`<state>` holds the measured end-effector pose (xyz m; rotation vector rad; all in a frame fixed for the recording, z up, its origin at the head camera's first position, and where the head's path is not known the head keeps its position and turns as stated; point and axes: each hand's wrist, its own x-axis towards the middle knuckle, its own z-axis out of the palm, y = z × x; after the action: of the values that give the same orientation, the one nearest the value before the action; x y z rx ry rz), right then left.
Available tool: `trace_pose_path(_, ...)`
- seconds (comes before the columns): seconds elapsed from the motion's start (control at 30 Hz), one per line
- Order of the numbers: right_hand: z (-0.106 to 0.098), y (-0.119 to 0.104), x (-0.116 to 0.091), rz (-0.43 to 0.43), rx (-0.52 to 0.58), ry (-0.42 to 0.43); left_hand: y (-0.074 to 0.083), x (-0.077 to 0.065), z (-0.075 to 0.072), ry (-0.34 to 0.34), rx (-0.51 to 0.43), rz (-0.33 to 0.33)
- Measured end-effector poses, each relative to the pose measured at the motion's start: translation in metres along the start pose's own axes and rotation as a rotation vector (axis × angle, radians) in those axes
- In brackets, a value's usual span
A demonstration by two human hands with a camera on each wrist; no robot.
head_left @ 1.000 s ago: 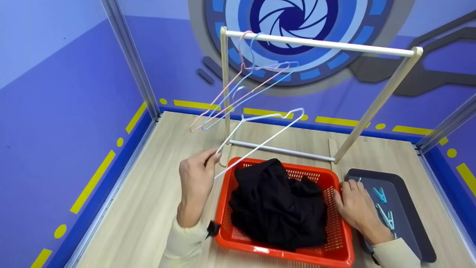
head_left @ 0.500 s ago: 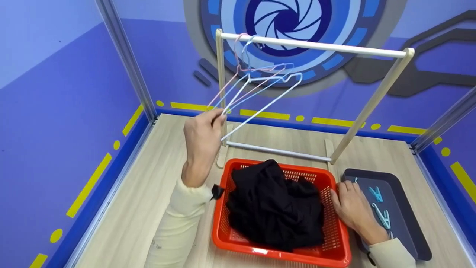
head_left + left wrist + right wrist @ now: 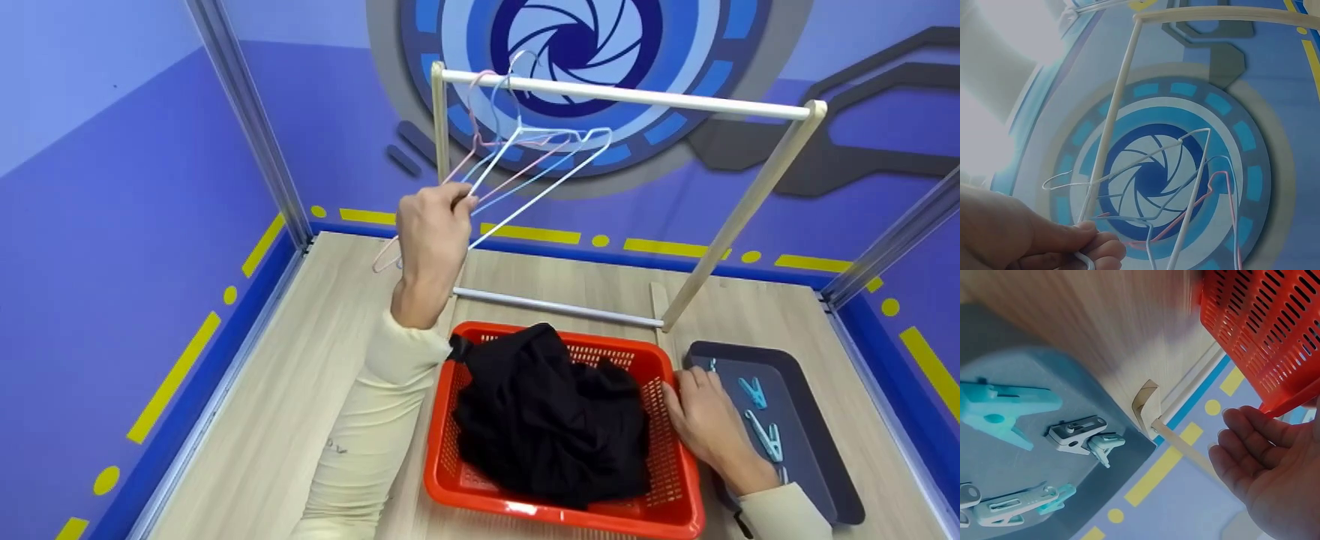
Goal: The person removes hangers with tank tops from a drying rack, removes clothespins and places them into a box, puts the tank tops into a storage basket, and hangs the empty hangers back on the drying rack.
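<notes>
My left hand (image 3: 435,229) pinches one shoulder of a white clothes hanger (image 3: 541,193) in the head view. The hanger's hook rises at the rack's top rail (image 3: 630,94), overlapping it in this view. Behind it, a pink hanger (image 3: 475,140) and a blue hanger (image 3: 495,109) hang from that rail near its left end. My right hand (image 3: 705,420) rests at the right rim of a red plastic basket (image 3: 562,517). In the right wrist view its fingers (image 3: 1252,444) lie loosely bent outside the basket wall. Bunched black cloth (image 3: 555,427) lies in the basket.
A dark grey tray (image 3: 814,427) stands right of the basket, holding several clothespins (image 3: 754,392) in turquoise and grey. The wooden rack's right post (image 3: 750,210) slants down behind the basket. Blue printed walls (image 3: 112,225) enclose the wooden tabletop (image 3: 247,420).
My left hand has lifted the white hanger upward and away from me, from above the basket's left edge to the top rail. My right hand has stayed at the basket rim.
</notes>
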<state>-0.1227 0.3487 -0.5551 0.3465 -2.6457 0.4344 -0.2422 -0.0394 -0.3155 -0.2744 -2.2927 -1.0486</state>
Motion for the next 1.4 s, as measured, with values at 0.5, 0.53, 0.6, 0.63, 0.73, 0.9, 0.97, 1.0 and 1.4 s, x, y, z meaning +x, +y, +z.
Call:
trace_pose_path(0.5, 0.001, 0.0, 0.0, 0.026, 0.044, -0.017, -0.002, 0.007, 0.015, -0.083, 0.079, -0.076)
trace_pose_path(0.53, 0.0, 0.0, 0.0, 0.03, 0.044, -0.018, -0.002, 0.006, 0.014, -0.084, 0.081, -0.075)
trace_pose_path(0.6, 0.0, 0.0, 0.0, 0.037, 0.046, -0.021, -0.003, 0.005, 0.014, -0.085, 0.087, -0.07)
trace_pose_path(0.63, 0.0, 0.0, 0.0, 0.04, 0.045, -0.022, -0.004, 0.005, 0.014, -0.088, 0.09, -0.069)
trace_pose_path(0.73, 0.0, 0.0, -0.001, 0.039, 0.045, -0.022, -0.006, 0.004, 0.015, -0.099, 0.104, -0.069)
trace_pose_path(0.9, -0.001, -0.001, -0.001, 0.044, 0.046, -0.026, -0.008, 0.003, 0.017, -0.096, 0.113, -0.062)
trace_pose_path(0.97, -0.001, -0.001, -0.001, 0.057, 0.05, -0.033, -0.009, 0.002, 0.017, -0.08, 0.105, -0.052)
trace_pose_path(1.0, -0.001, -0.001, -0.002, 0.065, 0.053, -0.037, -0.01, 0.002, 0.017, -0.069, 0.093, -0.048)
trace_pose_path(1.4, -0.001, -0.004, 0.001, 0.111, 0.058, -0.042, -0.026, -0.015, 0.016, 0.126, -0.094, 0.061)
